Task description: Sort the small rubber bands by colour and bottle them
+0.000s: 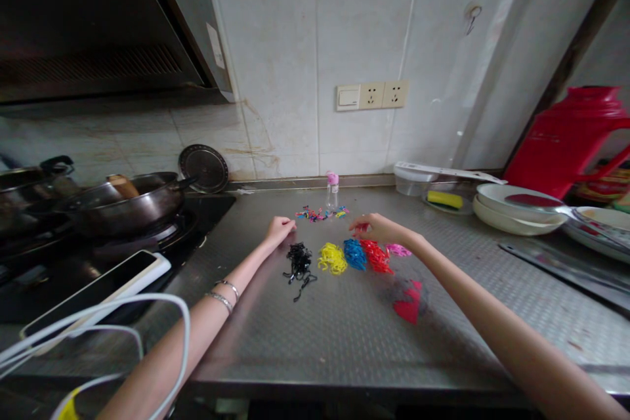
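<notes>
My left hand [281, 230] rests on the metal counter [295, 341] with its fingers curled together; what they hold, if anything, is hidden. Just right of it lies a mixed-colour scatter of small rubber bands [315, 214]. Over the blue bands [355, 254] and red bands [377, 257] hovers my right hand [378, 230], fingers bent down and drawn together. Something reddish shows at its fingertips, too small to make out. Yellow bands [333, 258] and black bands [298, 261] form separate heaps to the left, and pink bands [398, 250] lie partly behind my right wrist.
A small clear bottle with a pink cap [333, 190] stands near the wall. Left are a pan [128, 203] on the stove and a white device with cables [98, 302]. Bowls [516, 216], a knife [566, 272] and a red thermos [561, 144] stand right. A clear-and-red packet [409, 302] lies nearer.
</notes>
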The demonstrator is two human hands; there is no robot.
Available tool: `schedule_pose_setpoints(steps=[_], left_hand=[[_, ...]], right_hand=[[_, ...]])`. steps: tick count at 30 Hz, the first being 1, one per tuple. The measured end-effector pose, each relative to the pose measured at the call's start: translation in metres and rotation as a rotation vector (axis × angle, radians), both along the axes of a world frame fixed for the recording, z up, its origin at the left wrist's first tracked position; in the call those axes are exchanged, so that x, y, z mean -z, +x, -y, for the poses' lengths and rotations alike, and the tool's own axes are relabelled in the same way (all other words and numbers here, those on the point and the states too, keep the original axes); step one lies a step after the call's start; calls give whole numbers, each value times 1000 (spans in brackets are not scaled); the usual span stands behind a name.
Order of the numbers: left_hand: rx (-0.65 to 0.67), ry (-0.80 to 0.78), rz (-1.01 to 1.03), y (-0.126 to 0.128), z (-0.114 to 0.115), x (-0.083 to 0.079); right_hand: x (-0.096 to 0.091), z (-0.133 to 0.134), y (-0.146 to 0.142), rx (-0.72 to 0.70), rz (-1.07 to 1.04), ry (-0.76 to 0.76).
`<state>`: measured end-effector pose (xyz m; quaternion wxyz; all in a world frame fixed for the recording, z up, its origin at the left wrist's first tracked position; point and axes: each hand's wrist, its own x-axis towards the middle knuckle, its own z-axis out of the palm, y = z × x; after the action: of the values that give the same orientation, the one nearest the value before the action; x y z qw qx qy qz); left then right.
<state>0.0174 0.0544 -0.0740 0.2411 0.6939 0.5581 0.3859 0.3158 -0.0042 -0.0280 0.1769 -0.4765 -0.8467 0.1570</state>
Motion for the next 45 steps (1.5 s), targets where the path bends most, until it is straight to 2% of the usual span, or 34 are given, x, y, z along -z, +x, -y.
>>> schedule_pose_setpoints(steps=[6,14,22,30,34,41,45], left_hand=[[7,18,-21,-1,-2,2],[8,4,-26,-1,-4,4],[-1,-4,-29,0,0,0],[2,-4,-29,-1,-4,4],[-5,-14,-23,-1,-4,5],[13,-2,3,-1,-1,3],[34,-8,51,-2,0,1]], right_hand=[[10,2,13,49,58,70],[18,8,10,50,132,136],[22,6,13,86,118,129],[25,4,16,172,127,130],[22,6,16,170,69,133],[10,21,7,97,-5,289],[7,26,9,138,-6,331]])
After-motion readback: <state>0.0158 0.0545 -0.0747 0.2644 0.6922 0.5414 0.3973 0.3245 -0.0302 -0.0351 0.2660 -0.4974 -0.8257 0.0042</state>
